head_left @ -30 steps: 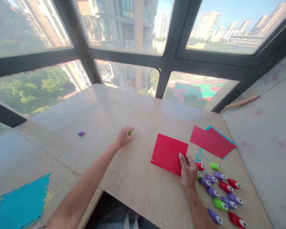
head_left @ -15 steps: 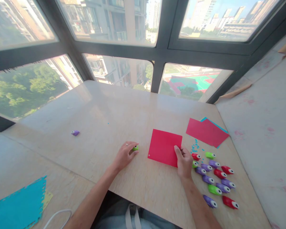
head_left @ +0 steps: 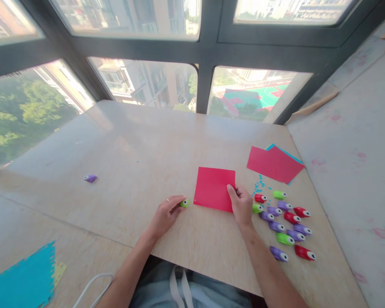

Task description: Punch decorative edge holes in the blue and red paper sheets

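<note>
My left hand [head_left: 165, 217] is closed around a small green paper punch [head_left: 184, 203] with an eye on its front. My fingers cover most of its body. Just right of the punch is a red sheet of paper [head_left: 214, 188], with a tiny pale hole near its lower left corner. My right hand [head_left: 242, 205] pinches this sheet by its right edge, thumb on top and fingers underneath. The punch and the sheet are a short gap apart. Close by my right hand lie a green punch [head_left: 257, 208] and a red punch [head_left: 260, 198].
Several more punches, such as a purple one [head_left: 279, 253], crowd the right side. Blue paper bits [head_left: 259, 185] and red sheets [head_left: 272, 164] lie behind them. Far left are a lone purple punch [head_left: 90, 178], an edge-punched blue sheet [head_left: 22, 278] and a white cable [head_left: 94, 282].
My head view has tilted down and shifted. The green punch in my left hand has turned so its eye faces the red sheet, and sits closer to it. The right hand keeps its hold.
</note>
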A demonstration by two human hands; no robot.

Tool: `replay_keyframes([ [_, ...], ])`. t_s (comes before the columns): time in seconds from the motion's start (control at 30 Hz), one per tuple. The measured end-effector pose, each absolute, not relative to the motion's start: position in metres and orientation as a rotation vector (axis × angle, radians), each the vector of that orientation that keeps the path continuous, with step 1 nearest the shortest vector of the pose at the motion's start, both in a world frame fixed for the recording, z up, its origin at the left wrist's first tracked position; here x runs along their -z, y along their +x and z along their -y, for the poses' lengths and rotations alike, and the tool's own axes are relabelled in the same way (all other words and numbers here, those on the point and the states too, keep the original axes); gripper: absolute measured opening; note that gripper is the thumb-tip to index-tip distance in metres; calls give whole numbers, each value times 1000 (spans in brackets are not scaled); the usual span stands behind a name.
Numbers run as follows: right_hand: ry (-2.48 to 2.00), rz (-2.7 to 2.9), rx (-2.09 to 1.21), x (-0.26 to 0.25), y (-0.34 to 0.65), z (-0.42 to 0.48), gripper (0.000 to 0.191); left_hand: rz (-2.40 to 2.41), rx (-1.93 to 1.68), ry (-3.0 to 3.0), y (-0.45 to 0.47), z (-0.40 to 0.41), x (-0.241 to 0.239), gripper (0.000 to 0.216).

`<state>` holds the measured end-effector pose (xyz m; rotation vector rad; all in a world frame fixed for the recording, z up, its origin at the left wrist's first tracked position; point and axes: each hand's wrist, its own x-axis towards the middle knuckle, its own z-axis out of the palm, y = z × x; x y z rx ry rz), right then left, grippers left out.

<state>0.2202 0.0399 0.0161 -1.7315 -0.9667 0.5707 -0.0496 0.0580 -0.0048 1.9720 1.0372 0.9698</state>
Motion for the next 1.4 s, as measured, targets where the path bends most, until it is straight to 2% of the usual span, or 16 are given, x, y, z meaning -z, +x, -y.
replay_keyframes([
  [0.7, -1672, 950, -730, -14, 220, -45, 41, -1050, -937, 2024, -38, -54, -5, 24],
  [1.4, -1669, 987, -626, -21, 221, -43, 35, -1073, -915, 2078, -31, -54, -6, 24],
])
